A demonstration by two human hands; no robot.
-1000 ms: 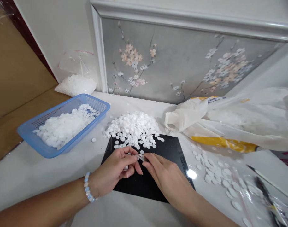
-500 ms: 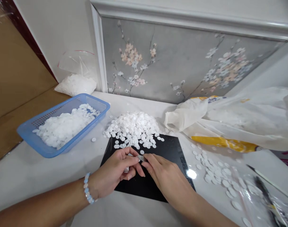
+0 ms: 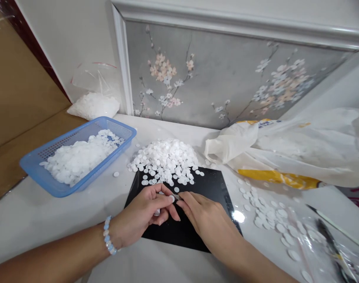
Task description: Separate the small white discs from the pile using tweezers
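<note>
My left hand point(image 3: 145, 210), with a beaded bracelet at the wrist, pinches a small white disc point(image 3: 172, 199) between thumb and index finger. Its other fingers curl loosely, and something pale shows partly beneath them. My right hand point(image 3: 207, 218) is closed on a small thin metal blade point(image 3: 177, 197), most of it hidden by the fingers; the tip lies against or just beside the disc's edge. Both hands are over a glossy black board point(image 3: 179, 237). Beyond them a heap of white discs point(image 3: 169, 155) spills onto the board's far edge.
A blue plastic basket point(image 3: 59, 190) of white pieces stands left, with a filled clear bag point(image 3: 95, 104) behind it. At right lie a white plastic bag point(image 3: 285, 149), scattered discs point(image 3: 267, 214) and a thin pointed tool point(image 3: 338, 228). A framed floral picture point(image 3: 203, 86) backs the table.
The blade's visible part has shrunk to a narrow tip, and the disc in my left fingers shows more fully. Both hands stay in nearly the same place.
</note>
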